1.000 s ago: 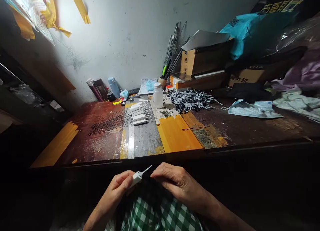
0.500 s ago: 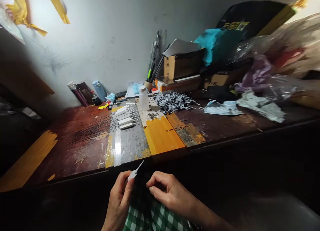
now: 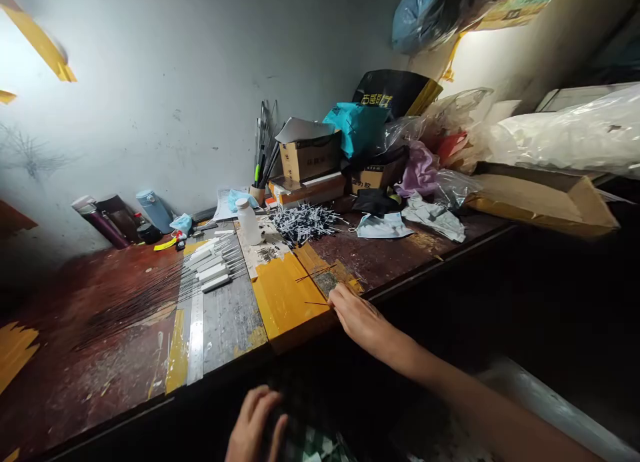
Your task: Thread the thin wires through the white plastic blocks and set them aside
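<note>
At the table's front edge my right hand [image 3: 357,315] is closed, its fingertips pinching a thin dark rod [image 3: 316,304] that points left over the yellow tape [image 3: 280,295]. Just beyond it lie a few similar dark rods [image 3: 315,273]. Below the edge, my left hand [image 3: 255,425] is raised near the lap with fingers apart; it is slightly blurred and nothing shows in it. White blocks on long thin dark rods [image 3: 213,272] lie in a row on the grey strip. A heap of small black-and-white pieces [image 3: 305,222] is behind the tape, next to a translucent bottle [image 3: 249,222].
A steel ruler [image 3: 197,335] lies across the table's front left. Bottles and a blue flask [image 3: 154,211] stand by the wall. Cardboard boxes [image 3: 310,159], a face mask [image 3: 383,226], bags and an open carton [image 3: 540,195] fill the right side.
My right hand has moved from the lap up to the table edge and taken a thin dark rod. My left hand has lowered; the white block it held no longer shows. The view has turned right.
</note>
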Demonstrator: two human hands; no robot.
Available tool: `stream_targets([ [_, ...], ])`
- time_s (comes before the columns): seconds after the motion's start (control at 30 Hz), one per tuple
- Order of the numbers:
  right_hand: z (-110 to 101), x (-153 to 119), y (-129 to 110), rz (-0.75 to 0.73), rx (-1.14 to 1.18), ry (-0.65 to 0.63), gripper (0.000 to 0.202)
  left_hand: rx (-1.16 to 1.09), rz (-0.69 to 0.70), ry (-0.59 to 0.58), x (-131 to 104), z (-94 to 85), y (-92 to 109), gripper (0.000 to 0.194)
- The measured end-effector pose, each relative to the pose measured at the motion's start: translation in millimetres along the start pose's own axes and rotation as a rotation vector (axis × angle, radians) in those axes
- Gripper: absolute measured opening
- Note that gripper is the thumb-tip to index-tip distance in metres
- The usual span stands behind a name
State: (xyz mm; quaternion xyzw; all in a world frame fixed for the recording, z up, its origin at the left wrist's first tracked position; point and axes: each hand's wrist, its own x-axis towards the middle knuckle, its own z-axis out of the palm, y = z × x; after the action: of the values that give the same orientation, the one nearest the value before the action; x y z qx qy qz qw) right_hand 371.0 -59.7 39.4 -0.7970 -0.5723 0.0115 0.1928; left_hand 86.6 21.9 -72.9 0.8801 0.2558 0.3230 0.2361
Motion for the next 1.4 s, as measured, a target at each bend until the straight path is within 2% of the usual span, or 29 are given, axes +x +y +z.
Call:
stream_targets([
  [0.07, 0, 4, -3, 0.032, -0.073, -0.028, 0.032, 0.077, 0.118, -0.021, 46, -34.6, -1, 0.024],
  [0.1, -1, 7, -3, 0.05, -0.082, -0.028, 0.032, 0.139, 0.141, 0.029, 71, -50.8, -3, 0.023],
  [0.2, 0, 11, -1, 0.078, -0.042, 0.023, 0.027, 0.333, 0.13, 0.105, 137, -81.9, -18, 0.028],
  [0.27, 1, 8, 1, 0.02, 0.083, 0.12, 0.021, 0.472, 0.098, 0.067, 169, -87.4, -33, 0.031],
  [0.37, 7, -5, -2, -0.128, 0.364, 0.265, 0.015, 0.637, -0.007, -0.026, 197, -83.3, -55, 0.034],
  [0.43, 14, -18, -8, -0.149, 0.497, 0.298, 0.015, 0.681, -0.05, -0.028, 207, -79.5, -64, 0.032],
  [0.53, 29, -35, -21, -0.098, 0.618, 0.273, 0.016, 0.706, -0.077, -0.018, 215, -78.8, -67, 0.021],
  [0.6, 40, -42, -29, -0.073, 0.683, 0.248, 0.016, 0.714, -0.071, -0.02, 214, -82.9, -59, 0.016],
  [0.67, 47, -44, -36, -0.041, 0.745, 0.239, 0.017, 0.674, -0.031, -0.059, 203, -90.4, -42, 0.015],
  [0.73, 50, -43, -43, -0.007, 0.801, 0.228, 0.019, 0.5, -0.01, -0.151, 181, -100.5, -18, 0.017],
  [0.77, 49, -42, -47, 0.002, 0.824, 0.21, 0.019, 0.343, -0.035, -0.214, 167, -106.0, -5, 0.019],
  [0.9, 38, -35, -71, -0.042, 0.915, 0.084, 0.02, -0.332, -0.325, -0.491, 113, -123.3, 41, 0.031],
  [0.97, 33, -33, -85, -0.095, 0.98, 0.022, 0.02, -0.539, -0.451, -0.538, 95, -125.8, 51, 0.037],
  [1.07, 30, -31, -102, -0.204, 1.067, -0.067, 0.02, -0.66, -0.547, -0.494, 81, -123.8, 51, 0.042],
  [1.17, 30, -32, -111, -0.262, 1.086, -0.14, 0.023, -0.679, -0.549, -0.449, 72, -120.3, 41, 0.043],
  [1.4, 24, -37, -120, -0.204, 1.003, -0.19, 0.022, -0.638, -0.516, -0.293, 49, -107.4, 31, 0.031],
])
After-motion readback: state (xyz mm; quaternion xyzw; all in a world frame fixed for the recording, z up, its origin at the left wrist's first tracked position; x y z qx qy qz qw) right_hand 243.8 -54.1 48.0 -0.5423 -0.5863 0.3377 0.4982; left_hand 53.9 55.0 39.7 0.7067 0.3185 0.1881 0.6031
